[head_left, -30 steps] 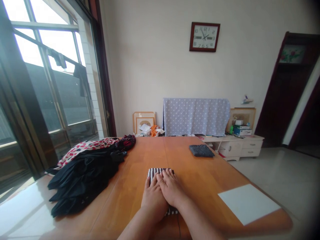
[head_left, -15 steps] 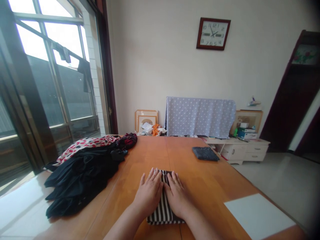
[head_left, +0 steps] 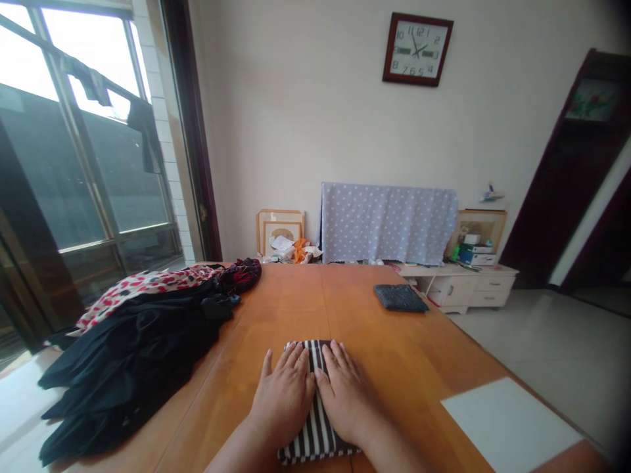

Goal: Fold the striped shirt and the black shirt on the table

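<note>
A folded black-and-white striped cloth [head_left: 315, 427] lies on the wooden table [head_left: 394, 355] right in front of me. My left hand [head_left: 283, 397] rests flat on its left half, fingers stretched out. My right hand [head_left: 345, 394] lies flat on its right half, fingers spread a little. The two hands sit side by side, almost touching, and cover most of the cloth. Neither hand grips anything.
A heap of black clothes [head_left: 133, 355] with a red-and-white spotted garment [head_left: 142, 286] fills the table's left side. A folded dark cloth [head_left: 399, 297] lies at the far right, a white sheet [head_left: 510, 424] at the near right corner. Beyond stand a low cabinet [head_left: 473, 289] and a dotted cloth cover [head_left: 389, 223].
My hands went from overlapping on the cloth to lying side by side, flat. The view has swung slightly left, and the cloth shows nearer the bottom edge.
</note>
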`<action>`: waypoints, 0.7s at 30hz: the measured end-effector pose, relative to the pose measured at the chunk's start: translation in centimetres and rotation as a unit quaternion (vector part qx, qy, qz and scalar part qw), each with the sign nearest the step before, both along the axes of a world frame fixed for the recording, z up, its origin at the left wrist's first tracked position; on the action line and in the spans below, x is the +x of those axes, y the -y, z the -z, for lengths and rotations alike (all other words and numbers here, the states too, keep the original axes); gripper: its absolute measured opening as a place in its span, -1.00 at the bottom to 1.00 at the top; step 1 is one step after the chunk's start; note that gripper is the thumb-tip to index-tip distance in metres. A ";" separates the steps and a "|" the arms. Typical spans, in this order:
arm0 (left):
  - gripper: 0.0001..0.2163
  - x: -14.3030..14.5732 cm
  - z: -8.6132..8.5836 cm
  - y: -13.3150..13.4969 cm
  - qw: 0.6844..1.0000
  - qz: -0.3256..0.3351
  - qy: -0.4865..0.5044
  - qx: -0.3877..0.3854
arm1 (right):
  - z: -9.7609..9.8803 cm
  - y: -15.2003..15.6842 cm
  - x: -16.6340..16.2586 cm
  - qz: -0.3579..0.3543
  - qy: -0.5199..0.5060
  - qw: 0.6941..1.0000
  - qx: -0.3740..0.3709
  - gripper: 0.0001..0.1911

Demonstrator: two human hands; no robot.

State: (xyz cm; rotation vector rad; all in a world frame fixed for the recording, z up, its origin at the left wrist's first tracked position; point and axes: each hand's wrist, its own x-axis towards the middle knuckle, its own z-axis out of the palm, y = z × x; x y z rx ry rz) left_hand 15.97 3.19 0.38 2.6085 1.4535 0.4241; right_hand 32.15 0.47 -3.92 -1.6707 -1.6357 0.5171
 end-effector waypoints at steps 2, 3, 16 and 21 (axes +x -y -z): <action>-0.50 0.2 -0.3 -0.1 1.000 -0.003 -0.013 0.002 | -0.4 0.2 0.0 0.000 0.005 1.000 -0.002 -0.37; -0.49 0.2 -0.5 -0.2 1.000 -0.004 -0.020 0.004 | -0.6 0.2 -0.1 0.001 0.006 1.000 -0.003 -0.37; -0.48 -0.2 0.0 -1.4 1.000 0.014 -0.019 -0.015 | -1.5 0.4 0.0 -0.002 0.015 1.000 -0.012 -0.38; -0.50 0.0 0.0 -0.7 1.000 0.019 -0.005 0.013 | -1.5 0.4 0.0 -0.004 0.003 1.000 -0.018 -0.37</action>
